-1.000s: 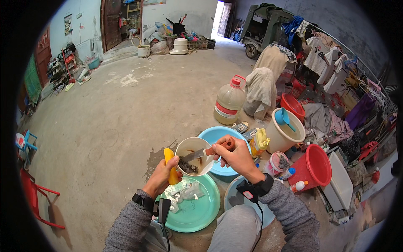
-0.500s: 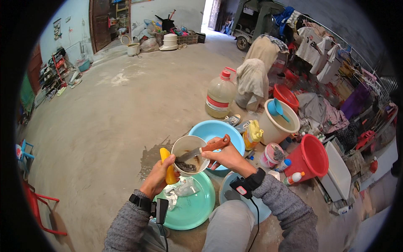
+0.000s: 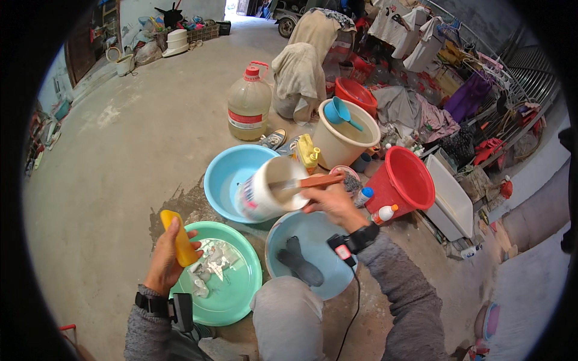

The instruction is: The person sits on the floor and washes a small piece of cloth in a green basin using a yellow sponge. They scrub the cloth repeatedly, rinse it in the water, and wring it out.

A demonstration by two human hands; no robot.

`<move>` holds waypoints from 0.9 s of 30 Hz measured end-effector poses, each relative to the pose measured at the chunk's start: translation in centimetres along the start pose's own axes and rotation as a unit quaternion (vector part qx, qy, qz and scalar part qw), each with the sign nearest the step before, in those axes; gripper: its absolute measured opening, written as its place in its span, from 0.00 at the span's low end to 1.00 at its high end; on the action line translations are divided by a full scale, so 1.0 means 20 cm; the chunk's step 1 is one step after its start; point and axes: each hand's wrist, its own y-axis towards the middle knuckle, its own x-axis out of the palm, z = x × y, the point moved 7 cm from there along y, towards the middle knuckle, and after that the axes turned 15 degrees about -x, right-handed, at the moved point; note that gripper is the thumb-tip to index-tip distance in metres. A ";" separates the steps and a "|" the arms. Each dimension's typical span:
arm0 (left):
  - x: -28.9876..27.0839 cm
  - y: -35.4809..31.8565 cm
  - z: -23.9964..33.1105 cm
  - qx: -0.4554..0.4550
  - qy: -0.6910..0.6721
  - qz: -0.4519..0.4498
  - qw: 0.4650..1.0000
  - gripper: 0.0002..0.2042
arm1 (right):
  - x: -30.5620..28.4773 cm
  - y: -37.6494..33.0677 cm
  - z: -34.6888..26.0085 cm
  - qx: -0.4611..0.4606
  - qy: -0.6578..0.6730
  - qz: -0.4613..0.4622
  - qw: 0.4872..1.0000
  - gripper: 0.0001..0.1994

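My left hand [image 3: 164, 259] is closed round a yellow bar [image 3: 177, 237], which looks like laundry soap, above the left side of the green basin [image 3: 248, 295]. My right hand [image 3: 338, 206] grips the rim of a small white bucket [image 3: 260, 197], blurred and tilted over the blue basin [image 3: 218, 195]. Across the bucket's mouth, in the same hand, lies a knife with a reddish-brown handle [image 3: 320, 180]; its blade reaches inside. The bucket's inside is mostly hidden. Wet whitish pieces [image 3: 208, 268] lie in the green basin. Dark socks [image 3: 299, 263] rest in a pale blue basin [image 3: 340, 283].
Beyond the basins stand a large capped jug [image 3: 248, 105], shoes [image 3: 274, 139], a yellow jug [image 3: 306, 151] and a cream bucket [image 3: 328, 144] with a blue dipper [image 3: 337, 111]. A red bucket [image 3: 391, 189], bottles and a white tub [image 3: 448, 195] line the right side.
My hands have moved apart. The white bucket, with the knife, has swung right, away from the yellow bar, and tipped over. The view has turned right, uncovering the socks.
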 end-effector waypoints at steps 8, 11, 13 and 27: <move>-0.03 -0.03 0.09 0.025 -0.047 0.051 0.997 0.30 | -0.91 0.10 0.39 -0.032 -0.062 0.228 0.971 0.16; -0.03 -0.02 0.11 0.039 -0.044 0.084 0.995 0.27 | -1.04 0.17 0.62 -0.029 -0.106 0.259 0.960 0.14; -0.03 0.00 0.11 0.043 -0.041 0.089 0.994 0.26 | -1.08 0.22 0.78 -0.028 -0.113 0.273 0.955 0.14; -0.07 0.07 0.08 0.017 -0.030 0.124 0.992 0.24 | -1.24 0.36 1.44 0.117 -0.189 0.323 0.920 0.12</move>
